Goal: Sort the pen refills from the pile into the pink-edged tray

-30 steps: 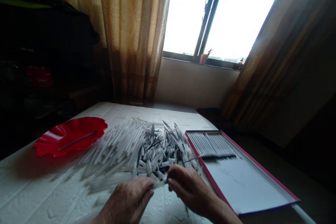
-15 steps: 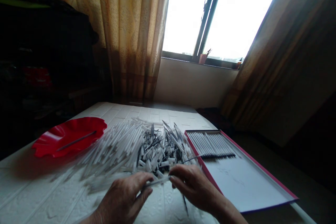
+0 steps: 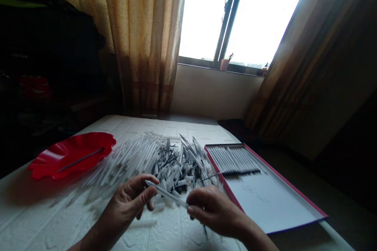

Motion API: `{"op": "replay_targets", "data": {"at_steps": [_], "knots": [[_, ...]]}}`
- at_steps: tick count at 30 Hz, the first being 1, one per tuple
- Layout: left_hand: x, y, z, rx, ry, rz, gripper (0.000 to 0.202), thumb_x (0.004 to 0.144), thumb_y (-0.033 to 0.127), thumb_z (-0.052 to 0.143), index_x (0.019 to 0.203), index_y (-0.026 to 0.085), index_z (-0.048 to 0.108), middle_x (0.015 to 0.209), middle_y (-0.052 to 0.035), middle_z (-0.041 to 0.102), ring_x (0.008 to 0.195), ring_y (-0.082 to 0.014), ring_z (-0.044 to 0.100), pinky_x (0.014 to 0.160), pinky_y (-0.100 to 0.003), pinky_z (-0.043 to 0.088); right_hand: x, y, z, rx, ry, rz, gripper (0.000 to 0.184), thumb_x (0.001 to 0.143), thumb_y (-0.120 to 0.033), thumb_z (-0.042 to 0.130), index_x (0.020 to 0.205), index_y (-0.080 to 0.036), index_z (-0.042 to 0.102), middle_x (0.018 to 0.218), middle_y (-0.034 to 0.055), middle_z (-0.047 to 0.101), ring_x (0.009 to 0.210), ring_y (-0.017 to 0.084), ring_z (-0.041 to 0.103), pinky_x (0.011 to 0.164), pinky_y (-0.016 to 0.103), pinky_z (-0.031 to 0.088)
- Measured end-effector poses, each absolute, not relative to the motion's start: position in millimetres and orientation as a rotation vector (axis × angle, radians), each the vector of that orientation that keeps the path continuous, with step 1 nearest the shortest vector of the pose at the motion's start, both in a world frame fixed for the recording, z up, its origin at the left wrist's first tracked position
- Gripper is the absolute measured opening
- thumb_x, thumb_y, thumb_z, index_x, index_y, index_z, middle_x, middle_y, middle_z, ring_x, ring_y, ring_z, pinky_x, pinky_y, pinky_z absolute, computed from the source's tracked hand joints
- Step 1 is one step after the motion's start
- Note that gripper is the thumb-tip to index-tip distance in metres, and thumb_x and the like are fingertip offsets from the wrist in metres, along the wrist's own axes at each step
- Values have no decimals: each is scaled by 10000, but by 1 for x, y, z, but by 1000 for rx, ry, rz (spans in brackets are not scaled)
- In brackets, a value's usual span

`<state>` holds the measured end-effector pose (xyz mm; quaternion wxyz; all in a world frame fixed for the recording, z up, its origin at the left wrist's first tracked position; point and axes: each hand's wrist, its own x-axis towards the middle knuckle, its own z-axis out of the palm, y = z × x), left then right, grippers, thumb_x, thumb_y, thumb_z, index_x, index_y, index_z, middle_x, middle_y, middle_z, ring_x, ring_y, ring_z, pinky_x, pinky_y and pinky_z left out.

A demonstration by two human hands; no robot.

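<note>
A slim whitish pen (image 3: 169,195) spans the gap between my two hands, slanting down to the right. Its pointed end lies between the thumb and forefinger of my left hand (image 3: 129,198), whose other fingers are loosely curled. My right hand (image 3: 213,210) pinches the other end, with its fingers folded in. Just beyond them spreads a heap of black-and-white pen parts (image 3: 179,168), with dark refills poking out. To its left lies a pile of clear barrels (image 3: 129,160). Below my right hand a thin dark rod (image 3: 205,232) shows, partly hidden.
At the right a red-edged shallow box (image 3: 285,182) holds a row of pens (image 3: 235,160) at its far end. A wavy red dish (image 3: 44,160) with one dark stick (image 3: 81,159) stands at the left. Behind the white table (image 3: 165,239) are curtains and a window.
The pen has swung from nearly level to a slant, its left end now higher. My left hand has moved left and up, its fingers loosened. The view has shifted slightly.
</note>
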<state>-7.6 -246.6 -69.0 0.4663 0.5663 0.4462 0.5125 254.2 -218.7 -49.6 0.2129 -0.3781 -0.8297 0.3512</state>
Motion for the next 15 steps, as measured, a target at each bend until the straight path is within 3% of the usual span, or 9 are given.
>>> {"op": "replay_targets", "data": {"at_steps": [6,9,12,15], "knots": [[8,-254,-72,1407,1011,1173,465,786,652,716,919,208,737,694,-2,687,583,-124,590,490,-174,434,224,-235,-63,-935,-2550,968,80,779,-184,681,704,-196,708,545,-68,527,503,70,453,483,162,319],[16,-256,-80,1449,866,1102,453,839,650,664,937,212,729,798,-23,733,688,-147,655,605,-205,505,213,-234,-89,-902,-2594,917,96,784,-196,686,702,-220,730,550,-67,587,488,70,499,478,152,340],[18,-257,-89,1474,809,1124,419,909,613,601,987,214,699,779,-16,730,724,-155,672,687,-231,530,209,-232,-106,-929,-2626,878,73,782,-219,701,760,-242,767,589,-56,671,511,90,582,491,153,378],[14,-256,-93,1512,923,1183,433,937,621,541,991,212,670,690,18,659,605,-131,623,583,-202,508,212,-233,-96,-878,-2611,940,112,800,-227,705,869,-249,790,691,-35,743,596,106,658,543,143,420]]}}
